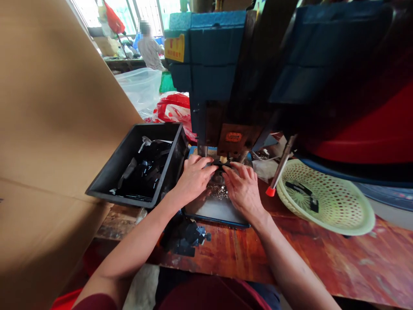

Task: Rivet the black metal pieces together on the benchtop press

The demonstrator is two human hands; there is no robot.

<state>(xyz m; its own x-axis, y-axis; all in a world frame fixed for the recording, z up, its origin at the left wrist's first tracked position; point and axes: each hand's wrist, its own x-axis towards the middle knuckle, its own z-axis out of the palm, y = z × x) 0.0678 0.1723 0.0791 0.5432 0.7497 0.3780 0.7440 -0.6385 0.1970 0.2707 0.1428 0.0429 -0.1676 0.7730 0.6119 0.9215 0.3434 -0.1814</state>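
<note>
Under the head of a blue press [213, 56], a small black flat piece [221, 163] lies at the die. From the left, my left hand [197, 174] grips its near edge with thumb and fingers pressed together. My right hand [241, 183] grips the same piece from the right, fingers bent over it. The fingers hide most of its outline. Below my hands is a shallow blue-rimmed tray [222, 211] with a pile of small shiny metal scraps [219, 192]. Several flat black pieces [190, 234] lie on the wooden table near my left forearm.
A black bin [164, 172] of dark pieces stands left, beside a large cardboard sheet [48, 129]. To the right are a pale green basket [342, 206] holding a few black parts and a red-tipped lever [270, 191]. A person [150, 49] stands in the background.
</note>
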